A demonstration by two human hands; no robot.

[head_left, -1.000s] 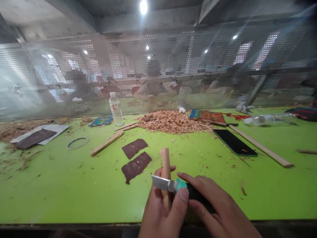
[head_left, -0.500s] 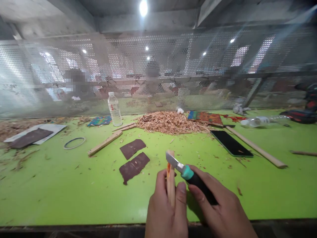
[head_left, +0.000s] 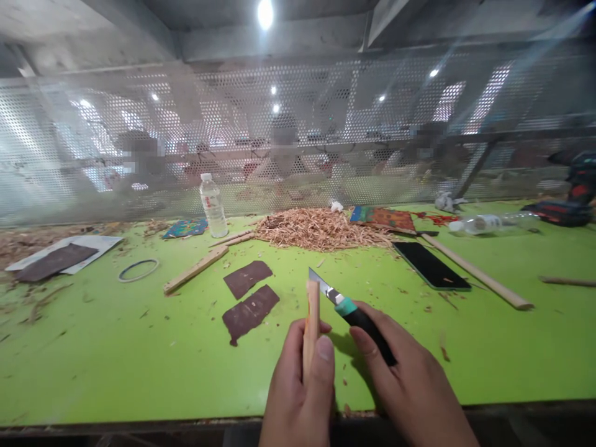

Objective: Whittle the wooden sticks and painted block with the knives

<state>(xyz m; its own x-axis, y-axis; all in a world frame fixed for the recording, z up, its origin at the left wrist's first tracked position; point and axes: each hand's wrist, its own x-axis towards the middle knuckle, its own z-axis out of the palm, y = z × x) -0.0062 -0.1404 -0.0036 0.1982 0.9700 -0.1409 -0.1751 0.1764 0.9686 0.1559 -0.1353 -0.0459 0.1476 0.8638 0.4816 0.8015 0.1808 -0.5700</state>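
In my left hand (head_left: pixel 302 385) a slim wooden stick (head_left: pixel 311 329) is gripped upright, its pale top end sticking out above the fingers. An orange stain marks its left side. My right hand (head_left: pixel 405 372) is wrapped around the black and teal handle of a utility knife (head_left: pixel 363 323). Its blade points up and left and lies behind the stick's top end; whether it touches the wood I cannot tell. Two pieces of brown sandpaper (head_left: pixel 251 312) lie on the green table (head_left: pixel 162 372) left of the hands.
A heap of wood shavings (head_left: pixel 321 228) lies at the back, near a water bottle (head_left: pixel 214 208). To the right are a phone (head_left: pixel 431 266), a wooden rod (head_left: pixel 479 273), a bottle on its side (head_left: pixel 488 225) and a power drill (head_left: pixel 568 198). A perforated screen (head_left: pixel 321 136) stands behind.
The knife blade has gone from in front of the stick's top to behind it. The stick has turned a little, so less of the orange stain shows. Both hands have shifted slightly left.
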